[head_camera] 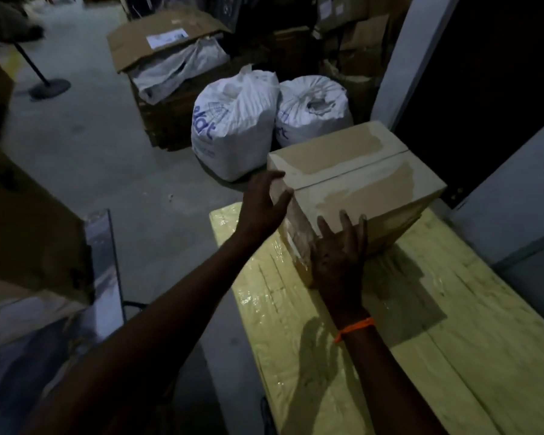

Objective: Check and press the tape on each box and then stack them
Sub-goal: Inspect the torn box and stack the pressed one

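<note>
A taped brown cardboard box point(355, 171) stands on a large yellow plastic-wrapped package point(421, 324). Clear tape runs along the seam of its top and down its near left side. My left hand point(263, 204) lies with straight fingers against the box's left end, near the top corner. My right hand point(339, 255) presses flat with spread fingers on the near side of the box, beside the taped corner. An orange thread band circles my right wrist.
Two white tied sacks point(233, 120) stand on the concrete floor behind the box. An open carton point(167, 58) with white wrapping sits further back. A white pillar point(402, 64) rises at right. More cardboard point(29, 227) and a shiny wrapped panel point(104, 262) lie at left.
</note>
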{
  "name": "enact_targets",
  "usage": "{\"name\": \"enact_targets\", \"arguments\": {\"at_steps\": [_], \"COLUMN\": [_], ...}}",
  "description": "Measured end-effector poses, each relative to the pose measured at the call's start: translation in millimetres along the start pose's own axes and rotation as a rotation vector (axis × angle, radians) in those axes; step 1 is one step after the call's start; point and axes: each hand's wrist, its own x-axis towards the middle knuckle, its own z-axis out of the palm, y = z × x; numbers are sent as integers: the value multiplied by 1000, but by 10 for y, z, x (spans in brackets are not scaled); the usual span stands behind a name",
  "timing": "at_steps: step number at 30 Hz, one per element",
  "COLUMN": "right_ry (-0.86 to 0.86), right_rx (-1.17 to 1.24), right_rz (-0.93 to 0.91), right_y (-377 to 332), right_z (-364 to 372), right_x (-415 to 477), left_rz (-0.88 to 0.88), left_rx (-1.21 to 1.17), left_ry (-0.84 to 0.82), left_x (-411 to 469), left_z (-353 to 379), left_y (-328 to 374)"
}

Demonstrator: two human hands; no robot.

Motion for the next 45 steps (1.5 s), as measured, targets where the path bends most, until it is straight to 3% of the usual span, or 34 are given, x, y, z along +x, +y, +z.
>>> {"name": "enact_targets", "arguments": {"at_steps": [3, 5, 7, 11, 13, 15, 22, 26, 32, 39, 43, 45], "right_ry": [37, 40, 66, 274, 240, 175, 130, 58, -122, -485, -715, -820], "right_rx": [171, 311, 427, 490, 627, 731, 765, 807, 774, 737, 719, 710], "right_rz": [55, 107, 186, 638, 847, 812, 719, 628, 635, 586, 547, 529], "right_y": [15, 28, 19, 149, 206, 150, -427, -1166, -2492, -3516, -3937, -4134], "right_z": [-100, -203, -322, -491, -545, -565, -817, -911, -704, -343, -7, 109], "right_x": [-154, -225, -215, -30, 61, 66, -382, -875, -2171, -3386, -3713, -3885], "left_rz": [-2, -84, -212, -290, -319, -300, -341, -365, -393, -620, -765, -751], "left_rx": [132, 230, 147, -71, -142, -185, -326, -406, -373, -292, -329, -257], "left_ry": [-24, -194, -371, -461, -449, -404, -209, -132, -65, 107, 298, 350], "left_x": [547, 838, 1003, 934, 720, 446, -833, -1677, -3134, -4836, -5315, -5386], "left_z": [90, 130, 174, 135, 56, -33, -891, -1672, -3032, -4118, -4445, -4600], "left_y": [40, 95, 135, 124, 103, 82, -26, -185, -735, -1332, -1755, -2040]}}
